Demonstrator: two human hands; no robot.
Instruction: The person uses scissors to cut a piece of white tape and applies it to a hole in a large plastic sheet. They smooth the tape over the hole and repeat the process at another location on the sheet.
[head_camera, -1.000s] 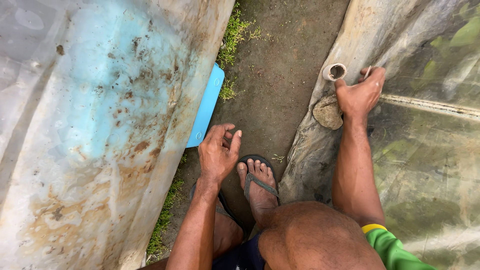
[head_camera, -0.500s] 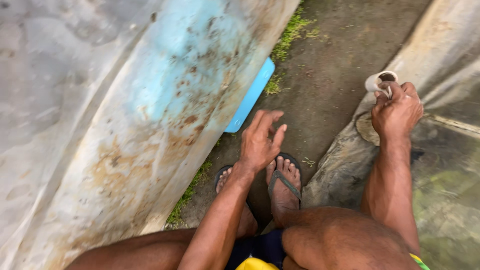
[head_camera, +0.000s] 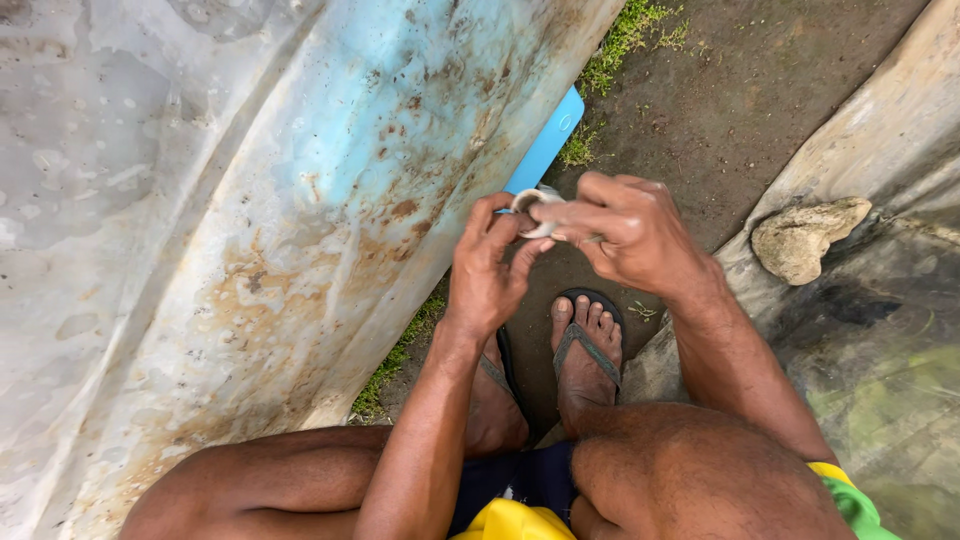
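Squatting between two plastic-covered mounds, the person holds a small pale ring-shaped piece (head_camera: 536, 212) in front of the knees, above the dirt path (head_camera: 740, 110). Half a second ago the right hand (head_camera: 630, 235) was out at the right-hand sheet (head_camera: 880, 340), near the stone (head_camera: 805, 238); now both hands meet, so the piece looks fetched for handling. Left hand (head_camera: 487, 280) and right fingers pinch it together. Its opening seems to face upward; no long axis is clear. A blue board (head_camera: 545, 150) pokes out from under the left sheet (head_camera: 200, 220).

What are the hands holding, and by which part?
A small pale ring-like piece, pinched at its edges between the fingertips of the left hand and right hand.
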